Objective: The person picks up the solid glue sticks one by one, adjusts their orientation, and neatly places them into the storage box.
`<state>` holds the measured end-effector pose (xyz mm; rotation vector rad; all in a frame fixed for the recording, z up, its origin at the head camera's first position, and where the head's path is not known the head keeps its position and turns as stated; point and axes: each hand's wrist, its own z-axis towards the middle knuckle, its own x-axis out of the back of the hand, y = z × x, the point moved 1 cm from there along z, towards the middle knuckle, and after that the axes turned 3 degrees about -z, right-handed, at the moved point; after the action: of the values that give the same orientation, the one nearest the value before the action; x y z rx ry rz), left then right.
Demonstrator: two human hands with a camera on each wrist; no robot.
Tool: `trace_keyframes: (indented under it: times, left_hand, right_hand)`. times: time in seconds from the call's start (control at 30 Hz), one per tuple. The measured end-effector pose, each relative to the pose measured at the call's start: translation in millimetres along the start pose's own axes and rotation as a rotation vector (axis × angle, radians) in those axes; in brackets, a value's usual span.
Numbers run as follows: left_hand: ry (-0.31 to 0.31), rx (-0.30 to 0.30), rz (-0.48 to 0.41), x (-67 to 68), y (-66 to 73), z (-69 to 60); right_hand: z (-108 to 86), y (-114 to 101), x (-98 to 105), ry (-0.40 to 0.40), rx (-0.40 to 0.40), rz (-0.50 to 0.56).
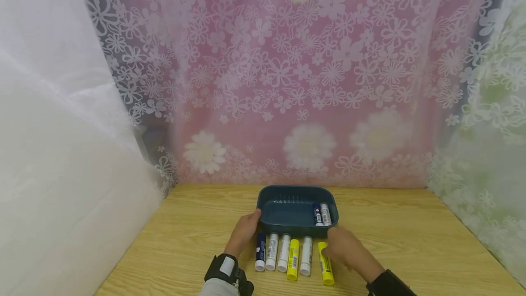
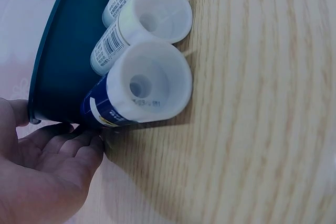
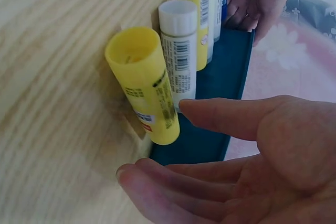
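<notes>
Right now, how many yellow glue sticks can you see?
2. The first yellow stick is in the row in front of the tray, between two white sticks. The second yellow stick is at the row's right end, beside the right hand.

The dark-teal rounded rectangular tray (image 1: pixel 283 214) looks like smooth, softly glossy plastic; the yellow cylindrical tubes (image 3: pixel 143 90), white cylindrical tubes (image 3: pixel 179 61) and navy cylindrical tubes (image 1: pixel 260 246) look smooth and plastic too. The pale-brown flat tabletop (image 1: pixel 197 223) shows wood grain; the pink flower-patterned sheet (image 1: pixel 263 118) resembles thin plastic.
</notes>
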<state>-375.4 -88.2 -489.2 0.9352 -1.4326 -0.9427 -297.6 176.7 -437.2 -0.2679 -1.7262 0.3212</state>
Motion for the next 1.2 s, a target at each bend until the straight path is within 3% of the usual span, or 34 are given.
trace_keyframes:
  times: [0.3, 0.63, 0.83, 1.2]
  left_hand:
    - [-0.001, -0.001, -0.004, 0.4, 0.7, -1.0]
    - [0.005, 0.006, 0.015, 0.7, 2.0, -0.2]
    - [0.008, 0.010, 0.015, 0.5, 1.7, -0.1]
    - [0.007, 0.023, 0.019, 0.4, -0.2, 1.4]
  right_hand:
    - [2.6, 5, -7, -0.069, -0.059, 0.062]
    - [2.2, 2, -11, -0.083, -0.029, 0.033]
    - [3.9, 2, -17, -0.061, -0.053, 0.026]
    - [2.7, 7, -20, 0.002, -0.027, 0.094]
